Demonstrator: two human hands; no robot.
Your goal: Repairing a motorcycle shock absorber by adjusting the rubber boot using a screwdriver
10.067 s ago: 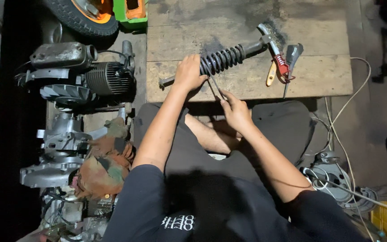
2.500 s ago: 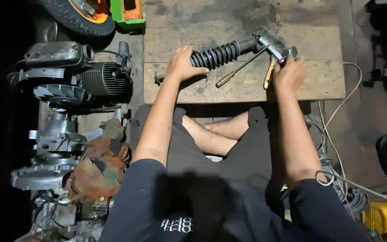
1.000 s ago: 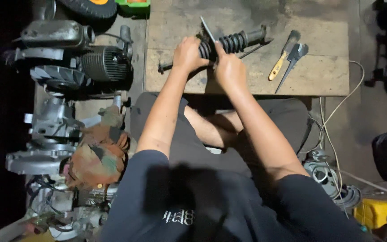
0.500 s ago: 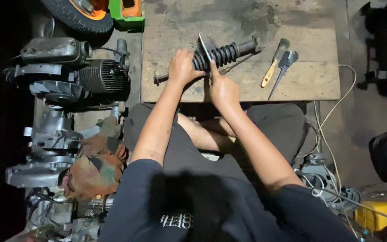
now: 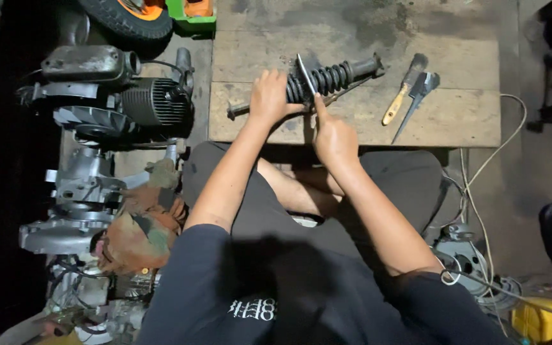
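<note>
A black coil-spring shock absorber (image 5: 335,75) lies across a low wooden bench (image 5: 455,115). My left hand (image 5: 269,96) grips its left part, near the thin rod end. My right hand (image 5: 332,133) holds a knife (image 5: 306,73) whose blade points up and away, pressed against the spring coils beside my left hand.
A yellow-handled tool (image 5: 402,97) and a trowel-like scraper (image 5: 416,94) lie on the bench's right side. Engine parts (image 5: 116,105) crowd the floor at left, with a tyre (image 5: 126,19) and green box (image 5: 190,16) behind. A white cable (image 5: 474,198) and a yellow box (image 5: 541,319) are at right.
My right hand left the tools at the bench's right and came to the spring holding the knife. The shock absorber has shifted slightly while my left hand stayed on it.
</note>
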